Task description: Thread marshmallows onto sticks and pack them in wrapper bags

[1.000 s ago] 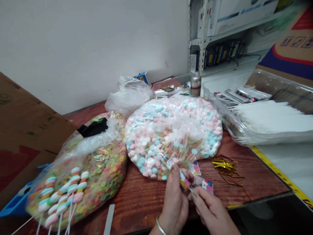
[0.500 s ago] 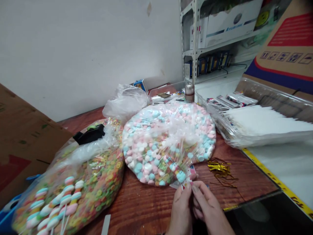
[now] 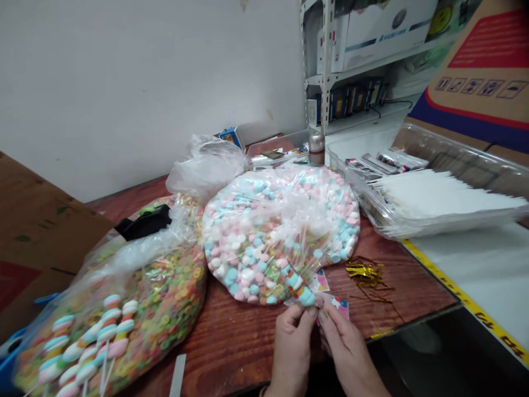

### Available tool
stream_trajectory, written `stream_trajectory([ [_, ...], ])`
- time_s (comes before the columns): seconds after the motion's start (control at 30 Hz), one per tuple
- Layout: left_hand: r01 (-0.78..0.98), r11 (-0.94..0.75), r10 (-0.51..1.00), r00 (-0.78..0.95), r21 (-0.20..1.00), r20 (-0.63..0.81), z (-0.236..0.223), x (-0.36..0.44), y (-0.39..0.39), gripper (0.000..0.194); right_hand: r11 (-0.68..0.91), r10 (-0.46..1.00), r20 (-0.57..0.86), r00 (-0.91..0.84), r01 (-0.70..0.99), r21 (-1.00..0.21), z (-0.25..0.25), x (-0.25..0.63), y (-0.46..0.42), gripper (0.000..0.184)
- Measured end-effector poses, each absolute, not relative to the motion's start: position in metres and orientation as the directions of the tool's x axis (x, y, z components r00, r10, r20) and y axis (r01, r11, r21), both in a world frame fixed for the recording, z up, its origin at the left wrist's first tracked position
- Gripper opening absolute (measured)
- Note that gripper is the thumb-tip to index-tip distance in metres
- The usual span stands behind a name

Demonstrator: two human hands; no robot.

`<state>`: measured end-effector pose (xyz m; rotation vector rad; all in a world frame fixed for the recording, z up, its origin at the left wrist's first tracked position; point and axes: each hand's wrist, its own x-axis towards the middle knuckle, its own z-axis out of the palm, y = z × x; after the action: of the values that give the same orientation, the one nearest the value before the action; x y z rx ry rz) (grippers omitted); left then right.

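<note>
Bagged marshmallows point(image 3: 281, 231) and cereal point(image 3: 165, 292) lie on a wooden table point(image 3: 413, 292).

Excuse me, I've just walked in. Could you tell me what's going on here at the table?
A person's left hand and right hand are pinching a small pastel marshmallow skewer beside a printed paper card. It lies against a large clear bag of marshmallow pieces. Gold twist ties lie nearby, more skewers rest on a bag of cereal rings, and white sticks fill a clear plastic tray.

two hands point(image 3: 291, 353) point(image 3: 347, 347), two big candy bags point(image 3: 281, 237) point(image 3: 136, 292), one clear plastic tray point(image 3: 430, 220).
</note>
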<state>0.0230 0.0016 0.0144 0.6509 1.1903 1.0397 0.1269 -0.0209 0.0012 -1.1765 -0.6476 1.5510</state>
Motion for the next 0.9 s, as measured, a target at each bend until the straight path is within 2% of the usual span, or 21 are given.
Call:
stream_trajectory([
  [0.07,-0.321,0.447,0.894,0.123,0.835,-0.431,0.019,0.018,0.002,0.02,-0.411,0.904,-0.395,-0.163,-0.584,-0.7,0.003,0.125,-0.021,0.038],
  [0.13,-0.382,0.536,0.844,0.265,0.753,-0.467,0.023,0.014,0.001,0.021,-0.55,0.835,-0.36,-0.416,-0.649,-0.526,0.003,0.123,-0.022,0.043],
  [0.17,-0.407,0.58,0.814,0.331,0.706,-0.478,0.024,0.012,0.0,0.024,-0.604,0.796,-0.33,-0.507,-0.634,-0.482,0.003,0.123,-0.023,0.046],
  [0.23,-0.436,0.637,0.769,0.415,0.636,-0.486,0.025,0.012,-0.003,0.027,-0.651,0.751,-0.311,-0.582,-0.578,-0.492,0.002,0.124,-0.025,0.049],
  [0.3,-0.441,0.641,0.766,0.42,0.628,-0.487,0.025,0.013,-0.004,0.027,-0.646,0.753,-0.332,-0.569,-0.542,-0.537,0.002,0.132,-0.028,0.047],
  [0.33,-0.431,0.623,0.781,0.394,0.653,-0.485,0.025,0.013,-0.002,0.026,-0.617,0.776,-0.344,-0.529,-0.522,-0.589,0.003,0.14,-0.029,0.043],
  [0.37,-0.41,0.592,0.805,0.349,0.694,-0.48,0.025,0.011,0.0,0.024,-0.547,0.826,-0.353,-0.44,-0.47,-0.693,0.004,0.151,-0.031,0.038],
  [0.4,-0.383,0.546,0.837,0.289,0.745,-0.465,0.024,0.009,0.003,0.022,-0.439,0.89,-0.342,-0.302,-0.36,-0.823,0.005,0.164,-0.032,0.031],
  [0.43,-0.353,0.493,0.87,0.222,0.795,-0.44,0.023,0.006,0.007,0.021,-0.295,0.952,-0.277,-0.126,-0.157,-0.942,0.006,0.178,-0.033,0.022],
  [0.47,-0.324,0.442,0.897,0.158,0.837,-0.412,0.021,0.002,0.011,0.02,-0.151,0.988,-0.145,0.055,0.127,-0.98,0.006,0.193,-0.034,0.017],
  [0.53,-0.26,0.366,0.93,0.061,0.894,-0.363,0.016,-0.006,0.018,0.02,-0.038,0.973,0.097,0.208,0.563,-0.825,0.004,0.221,-0.034,0.015],
  [0.6,-0.192,0.33,0.943,0.026,0.924,-0.332,0.01,-0.012,0.022,0.021,-0.009,0.961,0.206,0.186,0.764,-0.645,-0.001,0.239,-0.03,0.016],
  [0.67,-0.126,0.315,0.949,0.02,0.941,-0.315,0.005,-0.014,0.022,0.023,0.028,0.967,0.229,0.108,0.853,-0.52,-0.006,0.244,-0.023,0.017],
  [0.73,-0.067,0.307,0.952,0.025,0.949,-0.306,0.003,-0.015,0.021,0.023,0.052,0.976,0.213,0.054,0.886,-0.461,-0.009,0.238,-0.014,0.017],
  [0.8,-0.011,0.287,0.958,0.025,0.958,-0.287,0.005,-0.015,0.019,0.021,0.059,0.981,0.193,0.035,0.885,-0.461,-0.011,0.229,-0.004,0.017],
  [0.9,-0.01,0.265,0.964,0.004,0.964,-0.265,0.011,-0.015,0.017,0.018,0.059,0.985,0.168,0.037,0.846,-0.53,-0.013,0.22,0.009,0.022],
])
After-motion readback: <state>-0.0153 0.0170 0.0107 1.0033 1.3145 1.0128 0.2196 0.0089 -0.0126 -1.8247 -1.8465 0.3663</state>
